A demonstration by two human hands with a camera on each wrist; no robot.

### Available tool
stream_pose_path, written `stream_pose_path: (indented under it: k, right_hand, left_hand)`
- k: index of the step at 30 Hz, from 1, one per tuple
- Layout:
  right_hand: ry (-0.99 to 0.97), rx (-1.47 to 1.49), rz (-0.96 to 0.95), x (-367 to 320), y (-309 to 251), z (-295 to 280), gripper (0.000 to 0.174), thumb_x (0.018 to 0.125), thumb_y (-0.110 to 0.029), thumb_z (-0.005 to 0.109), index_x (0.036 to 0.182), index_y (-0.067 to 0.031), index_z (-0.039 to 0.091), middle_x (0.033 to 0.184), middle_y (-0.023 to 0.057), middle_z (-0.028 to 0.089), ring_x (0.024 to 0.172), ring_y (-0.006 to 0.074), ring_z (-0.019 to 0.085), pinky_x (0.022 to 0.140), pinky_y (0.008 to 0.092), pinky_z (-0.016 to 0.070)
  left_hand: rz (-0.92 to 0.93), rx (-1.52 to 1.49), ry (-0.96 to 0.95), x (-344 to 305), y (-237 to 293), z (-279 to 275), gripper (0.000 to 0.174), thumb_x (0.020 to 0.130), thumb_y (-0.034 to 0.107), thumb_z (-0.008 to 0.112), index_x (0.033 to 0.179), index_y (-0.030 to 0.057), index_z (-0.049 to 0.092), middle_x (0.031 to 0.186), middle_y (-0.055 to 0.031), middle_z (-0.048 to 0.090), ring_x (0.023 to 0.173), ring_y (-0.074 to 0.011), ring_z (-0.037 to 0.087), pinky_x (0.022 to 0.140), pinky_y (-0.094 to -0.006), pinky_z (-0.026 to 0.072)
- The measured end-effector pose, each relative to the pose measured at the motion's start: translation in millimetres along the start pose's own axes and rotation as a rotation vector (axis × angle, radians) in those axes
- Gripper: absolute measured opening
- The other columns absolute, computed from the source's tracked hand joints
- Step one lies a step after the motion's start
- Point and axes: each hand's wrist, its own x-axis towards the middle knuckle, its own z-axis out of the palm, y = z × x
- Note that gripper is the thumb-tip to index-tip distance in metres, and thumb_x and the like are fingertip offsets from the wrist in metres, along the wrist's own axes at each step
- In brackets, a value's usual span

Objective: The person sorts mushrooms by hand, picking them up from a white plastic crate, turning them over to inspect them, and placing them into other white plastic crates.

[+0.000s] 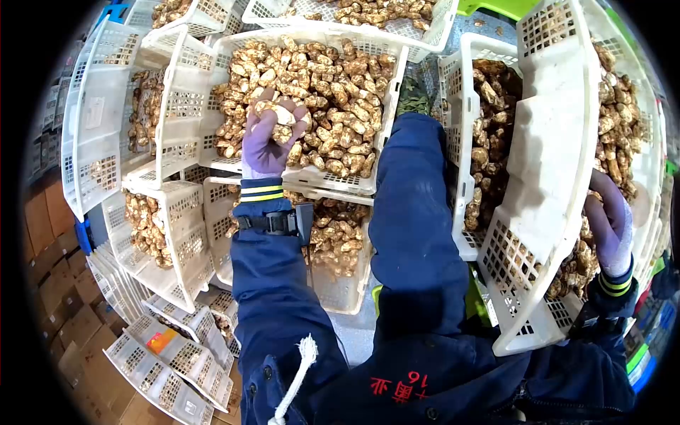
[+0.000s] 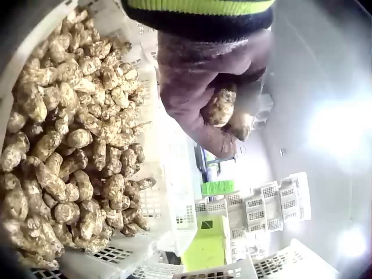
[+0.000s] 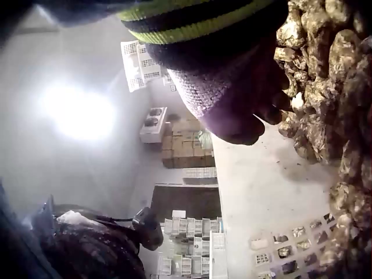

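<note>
My left hand, in a purple glove, grips stubby brown-and-cream mushrooms over a white crate heaped with similar mushrooms. The left wrist view shows two mushrooms between the curled fingers and thumb of the left hand. Far to the right, my gloved right hand reaches into a tilted white crate, fingers bent at its mushrooms. In the right wrist view, that hand's fingertips go into shadow against the mushroom heap; I cannot tell whether they hold one.
Between the hands, a knee in blue trousers rises. A crate of darker mushrooms stands right of it, and another filled crate lies below the left forearm. More crates stack at the left, beside cardboard boxes.
</note>
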Motion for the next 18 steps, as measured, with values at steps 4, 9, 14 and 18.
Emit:
stream_pose_path:
  k: [4,9,14,18]
  right_hand:
    - [-0.021,-0.038,0.008,-2,-12,-2,0.038,0.096,-0.014,0.048,0.129,0.0028,0.053,0.126,0.0148,0.058,0.118,0.0227,0.054,0.101,0.0349,0.0396]
    - [0.006,-0.072,-0.036,-5,-11,-2,0.036,0.096,-0.010,0.045,0.128,0.0031,0.054,0.123,0.0158,0.060,0.118,0.0245,0.055,0.102,0.0360,0.0399]
    - [0.062,-0.072,-0.042,-7,1,-1,0.036,0.096,-0.011,0.047,0.129,0.0006,0.056,0.126,0.0159,0.061,0.120,0.0244,0.055,0.104,0.0360,0.0406]
    - [0.033,-0.097,-0.108,-6,7,-4,0.037,0.099,-0.013,0.046,0.132,0.0015,0.053,0.128,0.0149,0.060,0.122,0.0236,0.054,0.106,0.0363,0.0397]
  left_hand:
    - [-0.018,0.219,0.143,-14,9,2,0.048,0.095,0.018,0.058,0.135,-0.0011,0.041,0.109,-0.0161,0.064,0.101,-0.0293,0.066,0.081,-0.0387,0.0605]
    - [-0.009,0.243,0.299,-79,25,-7,0.048,0.094,0.017,0.060,0.133,-0.0055,0.043,0.100,-0.0169,0.064,0.087,-0.0275,0.069,0.070,-0.0329,0.0618]
    - [0.033,0.351,0.505,-177,18,-47,0.043,0.090,0.017,0.066,0.127,-0.0027,0.056,0.101,-0.0068,0.065,0.088,-0.0127,0.062,0.067,-0.0237,0.0530]
    - [0.037,0.677,0.616,-230,30,-80,0.037,0.090,0.014,0.065,0.125,0.0018,0.060,0.107,-0.0053,0.066,0.088,-0.0110,0.060,0.075,-0.0223,0.0493]
